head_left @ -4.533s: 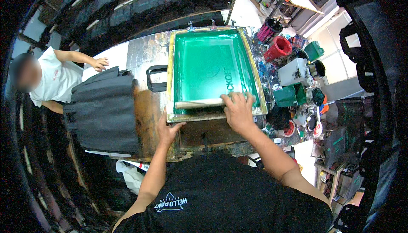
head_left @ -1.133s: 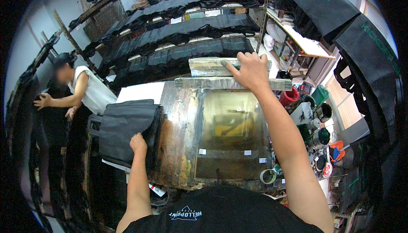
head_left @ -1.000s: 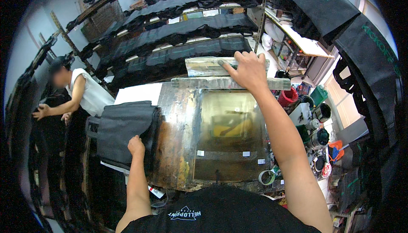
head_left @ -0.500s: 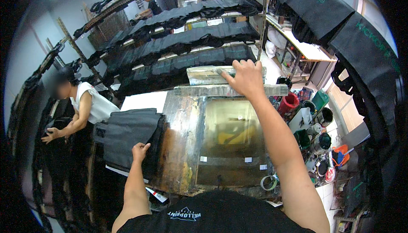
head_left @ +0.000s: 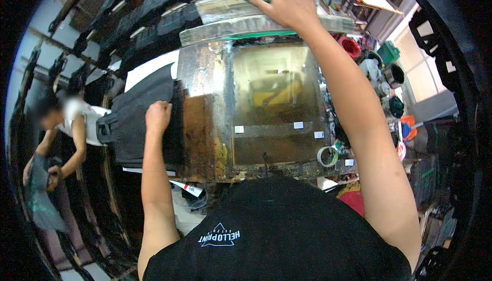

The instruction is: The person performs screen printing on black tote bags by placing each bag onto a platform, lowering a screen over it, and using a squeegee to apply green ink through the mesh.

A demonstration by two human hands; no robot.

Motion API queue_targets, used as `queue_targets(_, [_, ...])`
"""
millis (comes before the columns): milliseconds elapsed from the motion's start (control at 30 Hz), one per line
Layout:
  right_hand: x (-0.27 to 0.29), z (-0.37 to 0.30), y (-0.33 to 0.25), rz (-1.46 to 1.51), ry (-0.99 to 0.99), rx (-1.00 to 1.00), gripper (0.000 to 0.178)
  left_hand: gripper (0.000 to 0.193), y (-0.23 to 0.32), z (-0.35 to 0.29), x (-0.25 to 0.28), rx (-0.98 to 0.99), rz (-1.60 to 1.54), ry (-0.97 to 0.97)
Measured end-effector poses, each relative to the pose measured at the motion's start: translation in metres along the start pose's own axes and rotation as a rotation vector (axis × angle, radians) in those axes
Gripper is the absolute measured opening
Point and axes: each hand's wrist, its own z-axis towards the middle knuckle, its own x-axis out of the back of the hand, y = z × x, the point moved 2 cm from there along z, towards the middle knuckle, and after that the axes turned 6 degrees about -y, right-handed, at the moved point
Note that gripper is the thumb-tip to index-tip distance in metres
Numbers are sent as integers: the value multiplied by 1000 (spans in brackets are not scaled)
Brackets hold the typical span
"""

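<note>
My left hand [head_left: 159, 116] is closed over the right part of a stack of black fabric bags [head_left: 136, 101], pinching the top bag; its far corner is lifted. My right hand [head_left: 291, 5] reaches far forward, thumb to the left, wrapped over the top of an ink-stained wooden screen-printing frame [head_left: 225, 31], seen nearly edge-on. A pale flat board [head_left: 220, 7] lies along it under my thumb, and a green strip runs along its lower side. Nearer me is a glossy printing plate [head_left: 271, 86] with a yellowish reflection and small white tabs [head_left: 299, 125].
Ink pots and a red bucket [head_left: 349, 48] crowd the right side. A roll of tape [head_left: 327, 156] lies at the table's near right corner. Racks draped with black bags [head_left: 148, 35] stand behind. At left a co-worker [head_left: 77, 122] handles a dark bag with green print [head_left: 43, 194].
The view has tipped downward. My left hand has moved farther up the stack, and the top bag's far corner has risen. The co-worker now holds a printed bag.
</note>
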Motion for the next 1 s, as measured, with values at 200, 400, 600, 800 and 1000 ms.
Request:
queue_targets(200, [-1, -6, 5, 14, 18, -9, 63, 19, 158, 74, -98, -122, -43, -191])
queue_targets(400, [-9, -2, 12, 45, 22, -20, 67, 18, 324, 115, -174, -333, -112, -293])
queue_targets(600, [-6, 5, 13, 70, -22, -15, 66, 40, 403, 85, -214, -309, -447, -549])
queue_targets(800, [16, 6, 11, 159, -186, -31, 75, 58, 314, -20, -211, -591, -466, -111])
queue_targets(1000, [20, 20, 9, 168, -245, -109, 74, 65, 272, -52, -231, -399, -133, -182])
